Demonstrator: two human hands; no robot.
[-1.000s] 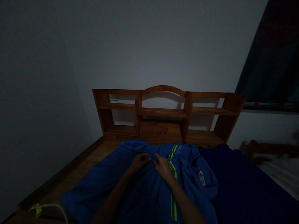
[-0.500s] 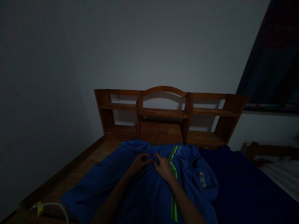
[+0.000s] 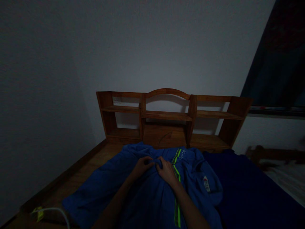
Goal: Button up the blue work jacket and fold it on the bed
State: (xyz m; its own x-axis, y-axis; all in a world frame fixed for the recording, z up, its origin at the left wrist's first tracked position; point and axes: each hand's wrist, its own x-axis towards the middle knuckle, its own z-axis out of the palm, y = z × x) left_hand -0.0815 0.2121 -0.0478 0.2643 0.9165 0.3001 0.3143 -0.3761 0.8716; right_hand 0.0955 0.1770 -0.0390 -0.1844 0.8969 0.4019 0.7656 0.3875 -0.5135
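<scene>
A blue work jacket [image 3: 107, 181] with yellow-green stripes and a white-red patch on its sleeve lies spread out in front of me. Near its upper middle, my left hand [image 3: 142, 166] pinches a fold of the cloth between curled fingers and thumb. Close beside it, my right hand [image 3: 165, 170] grips the same gathered part, just left of the stripe. The fingertips of both hands nearly meet. The room is dim, and any small fastening under the fingers cannot be made out.
Behind the jacket stands a wooden headboard [image 3: 166, 116] with shelves against the wall. A dark blue cloth [image 3: 252, 190] lies to the right. At the lower left are a pale cable [image 3: 56, 209] and a yellow item [image 3: 40, 214]. A dark curtain [image 3: 281, 63] hangs at the upper right.
Both hands keep their hold on the jacket, with only slight finger movement. The jacket lies as before.
</scene>
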